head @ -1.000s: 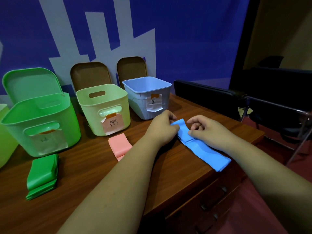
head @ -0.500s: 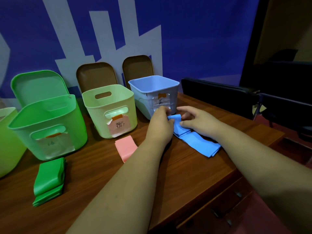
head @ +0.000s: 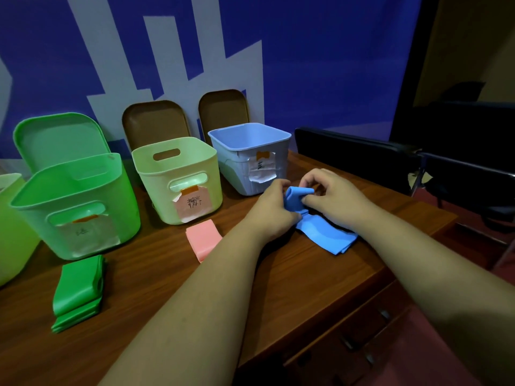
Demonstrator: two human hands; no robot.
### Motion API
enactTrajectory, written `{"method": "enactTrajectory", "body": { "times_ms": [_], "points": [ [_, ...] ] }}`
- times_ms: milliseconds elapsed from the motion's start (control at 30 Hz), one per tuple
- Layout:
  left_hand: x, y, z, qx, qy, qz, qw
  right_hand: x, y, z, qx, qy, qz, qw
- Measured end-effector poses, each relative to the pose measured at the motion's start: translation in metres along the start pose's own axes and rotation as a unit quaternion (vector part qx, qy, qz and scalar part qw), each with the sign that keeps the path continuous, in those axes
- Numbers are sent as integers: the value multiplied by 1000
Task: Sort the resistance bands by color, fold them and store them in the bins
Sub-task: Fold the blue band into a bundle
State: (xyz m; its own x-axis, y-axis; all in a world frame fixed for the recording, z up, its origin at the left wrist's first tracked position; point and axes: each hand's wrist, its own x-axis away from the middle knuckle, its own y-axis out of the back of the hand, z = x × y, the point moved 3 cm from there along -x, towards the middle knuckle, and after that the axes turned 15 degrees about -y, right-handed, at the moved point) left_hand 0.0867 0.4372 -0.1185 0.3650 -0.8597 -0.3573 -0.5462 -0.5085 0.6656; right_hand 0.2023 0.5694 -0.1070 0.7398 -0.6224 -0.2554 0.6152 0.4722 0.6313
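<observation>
Three labelled bins [head: 150, 179] behind blue band [head: 323, 232]; pink band [head: 202, 238], green band [head: 78, 285] leftward

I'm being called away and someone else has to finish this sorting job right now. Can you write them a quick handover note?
Left hand and right hand: both pinch the far end of the blue band, which is folded over just in front of the blue bin. Its near end lies on the table.
Pink band: folded, on the table before the pale green bin.
Green band: folded, on the table before the green bin.
Done: bands sorted by colour; pink and green folded.
Left: finish folding the blue band, then put each band in its bin. No band shows inside any bin.
</observation>
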Motion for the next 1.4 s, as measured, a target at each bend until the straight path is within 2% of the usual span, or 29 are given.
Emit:
{"method": "enactTrajectory", "body": {
  "times_ms": [367, 667, 833, 900, 1033, 1133, 1400],
  "points": [
    [-1, -1, 3, 27, -23, 92, 995, 65, 24, -17, 34, -41, -16, 998],
    [2, 0, 1, 83, -21, 157, 984, 84, 18, -19, 70, -26, -24, 997],
    [2, -3, 2, 119, 14, 143, 982, 86, 18, -17, 38, -37, 4, 999],
    [3, -4, -1, 133, 22, 121, 983, 86, 18, -17, 10, -53, -24, 998],
    [0, -16, -2, 75, -12, 77, 994, 81, 21, -22, 43, -94, -88, 991],
    [0, -19, 1, 30, -8, 66, 997, 81, 21, -19, 56, -111, -81, 989],
    [5, -21, 0, -6, -14, 61, 998, 85, 18, -16, 63, -131, -64, 987]
  ]
}}
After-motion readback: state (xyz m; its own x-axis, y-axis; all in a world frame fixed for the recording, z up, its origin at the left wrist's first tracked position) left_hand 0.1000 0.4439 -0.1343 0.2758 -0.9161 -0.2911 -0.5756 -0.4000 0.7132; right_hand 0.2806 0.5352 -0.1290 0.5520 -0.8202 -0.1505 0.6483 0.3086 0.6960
